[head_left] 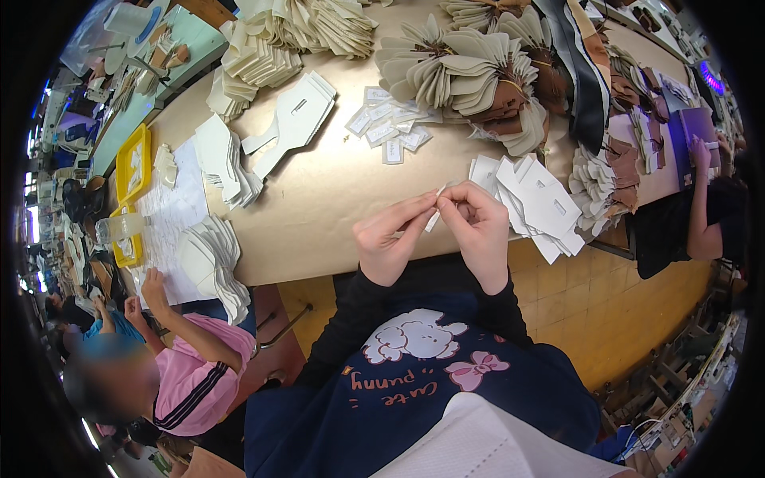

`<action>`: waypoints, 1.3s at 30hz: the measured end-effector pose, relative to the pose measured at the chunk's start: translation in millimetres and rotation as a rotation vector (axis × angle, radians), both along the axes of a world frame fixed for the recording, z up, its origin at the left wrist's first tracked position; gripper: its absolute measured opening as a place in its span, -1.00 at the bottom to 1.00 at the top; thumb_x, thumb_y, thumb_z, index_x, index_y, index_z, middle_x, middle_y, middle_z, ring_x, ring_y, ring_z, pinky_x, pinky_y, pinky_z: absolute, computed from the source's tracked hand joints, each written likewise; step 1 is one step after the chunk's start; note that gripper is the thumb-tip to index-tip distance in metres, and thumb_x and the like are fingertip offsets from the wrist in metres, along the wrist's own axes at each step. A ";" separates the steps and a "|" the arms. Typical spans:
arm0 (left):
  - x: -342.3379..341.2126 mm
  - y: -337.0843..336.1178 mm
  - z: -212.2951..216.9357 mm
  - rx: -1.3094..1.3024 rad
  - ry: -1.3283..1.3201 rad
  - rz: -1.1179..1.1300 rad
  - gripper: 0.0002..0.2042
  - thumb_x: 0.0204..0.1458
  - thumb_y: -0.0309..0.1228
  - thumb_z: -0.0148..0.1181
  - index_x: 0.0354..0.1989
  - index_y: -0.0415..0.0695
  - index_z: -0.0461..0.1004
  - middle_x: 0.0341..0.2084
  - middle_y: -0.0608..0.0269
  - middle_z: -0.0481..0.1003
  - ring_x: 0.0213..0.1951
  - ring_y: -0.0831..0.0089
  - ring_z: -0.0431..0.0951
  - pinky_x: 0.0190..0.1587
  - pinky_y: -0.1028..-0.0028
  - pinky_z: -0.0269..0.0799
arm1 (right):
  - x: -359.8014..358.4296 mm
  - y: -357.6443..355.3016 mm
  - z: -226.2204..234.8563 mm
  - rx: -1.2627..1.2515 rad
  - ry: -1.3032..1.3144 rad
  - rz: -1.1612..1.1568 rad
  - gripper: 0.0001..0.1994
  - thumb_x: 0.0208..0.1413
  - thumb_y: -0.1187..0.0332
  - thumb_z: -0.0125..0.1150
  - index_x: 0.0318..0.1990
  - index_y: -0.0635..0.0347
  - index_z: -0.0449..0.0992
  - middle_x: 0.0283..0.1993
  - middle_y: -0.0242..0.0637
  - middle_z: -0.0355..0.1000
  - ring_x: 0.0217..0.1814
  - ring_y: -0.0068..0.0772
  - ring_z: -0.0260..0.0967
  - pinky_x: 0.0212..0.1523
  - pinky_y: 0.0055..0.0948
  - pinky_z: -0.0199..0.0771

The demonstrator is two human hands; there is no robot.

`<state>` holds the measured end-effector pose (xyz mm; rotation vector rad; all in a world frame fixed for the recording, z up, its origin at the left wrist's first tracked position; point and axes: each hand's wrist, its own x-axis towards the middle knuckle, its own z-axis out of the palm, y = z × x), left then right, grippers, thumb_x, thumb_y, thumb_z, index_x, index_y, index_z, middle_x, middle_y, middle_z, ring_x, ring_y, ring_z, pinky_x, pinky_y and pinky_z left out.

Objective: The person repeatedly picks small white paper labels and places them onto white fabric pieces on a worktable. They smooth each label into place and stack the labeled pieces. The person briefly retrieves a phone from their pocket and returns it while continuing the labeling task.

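Near the table's front edge, a small flat white piece (432, 221) is pinched between the fingertips of both my hands. My left hand (390, 239) has its fingers stretched toward it, with the thumb pressed from below. My right hand (480, 227) grips the piece's upper end between thumb and curled forefinger. Its exact kind is hard to make out, as the fingers cover part of it. Just beside my right hand lies a fanned stack of white cut pieces (530, 199) with small rectangular marks or slots. Beyond my hands, small whitish labels or packets (390, 123) are spread in a loose pile.
Another stack of white cut pieces (295, 115) lies left of the labels. Bundled beige and brown pieces (462, 68) fill the far side. At left are yellow trays (134, 163) and a co-worker in a pink shirt (195, 362). Another person's arm (701, 199) shows at right.
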<state>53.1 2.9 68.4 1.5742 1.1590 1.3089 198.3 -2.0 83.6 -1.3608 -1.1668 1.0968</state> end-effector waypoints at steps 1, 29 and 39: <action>0.3 -0.7 0.2 -0.010 -0.004 -0.002 -0.80 0.04 -0.69 0.30 -0.13 -0.34 0.63 -0.21 0.00 0.66 -0.25 0.42 0.69 -0.20 0.53 0.62 | 0.2 -0.2 0.2 0.003 -0.013 -0.001 -0.97 0.09 0.57 0.25 -0.35 0.36 0.54 -0.41 -0.40 0.45 -0.61 -0.74 0.04 -0.56 -0.63 0.07; -1.1 -9.7 7.8 -0.416 -0.438 -0.028 -0.84 0.10 -0.62 0.29 -0.14 -0.36 0.60 -0.29 0.15 0.65 -0.19 0.47 0.65 -0.06 0.51 0.57 | 1.0 -5.0 3.0 0.071 -0.074 0.026 -0.95 0.02 0.57 0.27 -0.36 0.36 0.55 -0.49 -0.39 0.36 -0.62 -0.71 0.05 -0.57 -0.61 0.04; -18.7 1.1 -3.3 -0.565 -0.408 -0.004 -0.85 0.18 -0.50 0.25 -0.17 -0.34 0.58 -0.34 0.24 0.58 -0.31 0.54 0.56 -0.17 0.53 0.52 | -1.2 -3.2 -4.5 -0.036 0.003 0.066 -0.86 0.06 0.46 0.35 -0.42 0.34 0.52 -0.49 -0.44 0.37 -0.60 -0.75 0.04 -0.56 -0.61 0.02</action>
